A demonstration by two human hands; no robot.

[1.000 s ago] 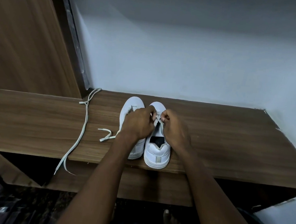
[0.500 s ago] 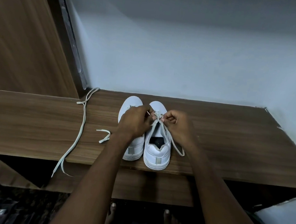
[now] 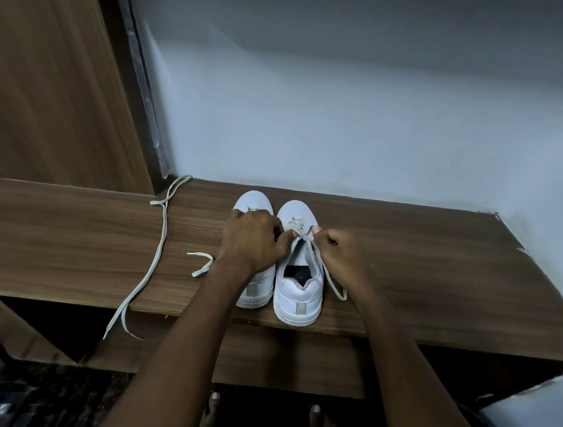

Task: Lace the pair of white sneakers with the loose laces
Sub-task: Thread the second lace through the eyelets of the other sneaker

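Wood-grain shelf (image 3: 404,277) is running across the view under a pale wall, with a wooden panel standing at nine o'clock.

Starting at the left: a spare lace (image 3: 157,253) is lying loose along the shelf, its far end up by the panel and its near ends dangling off the front edge at seven o'clock. Nothing is touching it, so by my reckoning it is waiting for the second shoe.

Moving in, a short lace end (image 3: 204,262) is curling on the wood just left of the left shoe (image 3: 259,287). That shoe is sitting heel toward us, toe at twelve o'clock, mostly hidden under the left hand (image 3: 253,241). How much of it is laced, I cannot tell.

The left hand is curling its fingers in toward the right shoe's eyelets, seemingly pinching the lace there, though the fingertips are too small to be sure.

Now the right shoe (image 3: 298,294), touching its partner: a few crossings are showing near the toe, and the upper eyelets are looking open, tongue exposed.

The right hand (image 3: 341,253) is clamping a lace (image 3: 331,283) between thumb and finger, the tail trailing down to the shelf at four o'clock.

So the call: lacing under way on the right shoe, low rows done, upper rows left, and apparently a whole shoe to go.
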